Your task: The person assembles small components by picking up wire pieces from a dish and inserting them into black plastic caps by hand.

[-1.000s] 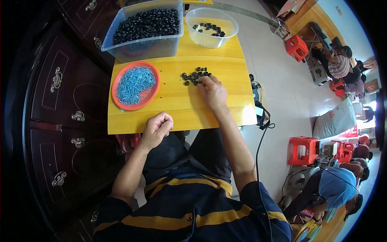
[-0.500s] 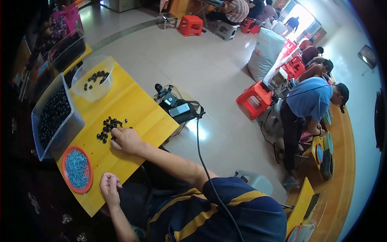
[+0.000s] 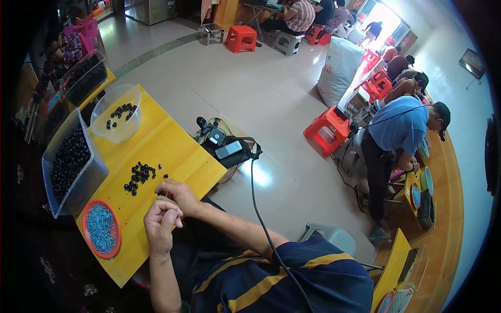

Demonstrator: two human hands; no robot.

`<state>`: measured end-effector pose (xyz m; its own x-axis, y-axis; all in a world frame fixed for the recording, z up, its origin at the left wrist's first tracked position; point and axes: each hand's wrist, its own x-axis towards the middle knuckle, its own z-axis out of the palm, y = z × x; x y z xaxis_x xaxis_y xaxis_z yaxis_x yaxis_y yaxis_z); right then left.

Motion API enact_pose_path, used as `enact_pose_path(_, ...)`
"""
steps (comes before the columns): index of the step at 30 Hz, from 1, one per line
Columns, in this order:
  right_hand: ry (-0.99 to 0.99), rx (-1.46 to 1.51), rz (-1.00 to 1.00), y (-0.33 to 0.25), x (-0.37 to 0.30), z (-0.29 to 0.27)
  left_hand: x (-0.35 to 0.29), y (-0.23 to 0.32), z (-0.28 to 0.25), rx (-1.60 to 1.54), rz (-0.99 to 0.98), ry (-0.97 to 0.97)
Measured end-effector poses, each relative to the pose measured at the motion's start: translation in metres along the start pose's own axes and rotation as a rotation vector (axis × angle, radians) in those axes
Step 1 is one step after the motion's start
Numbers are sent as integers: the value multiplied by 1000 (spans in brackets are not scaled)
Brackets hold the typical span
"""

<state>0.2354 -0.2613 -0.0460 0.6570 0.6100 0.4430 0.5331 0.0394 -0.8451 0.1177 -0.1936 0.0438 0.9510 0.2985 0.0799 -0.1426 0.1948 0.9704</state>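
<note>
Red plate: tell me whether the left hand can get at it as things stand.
Likely yes: the red plate lies just left of the left hand, and nothing visible stands between them.

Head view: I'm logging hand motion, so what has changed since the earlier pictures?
The right hand has drawn back from the loose black rings toward the left hand, which has moved rightward to come close to it. Whether either holds a ring is hidden. The view has swung rightward since the first picture. The orange plate, rectangular bin and round tub stayed put.
</note>
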Motion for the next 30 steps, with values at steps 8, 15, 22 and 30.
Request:
enact_pose_path(8, -103, 71, 16, -3, 3, -4, 13, 31, 31, -61, -10, -84)
enact_pose_path(15, -103, 182, 236, 7, 0, 4, 5, 14, 18, 54, -43, -98)
enact_pose_path(22, 9, 193, 147, -3, 3, 3, -14, -12, 3, 66, -162, -19)
enact_pose_path(30, 47, 159, 18, 5, 2, 5, -24, -26, -10, 101, -157, 51)
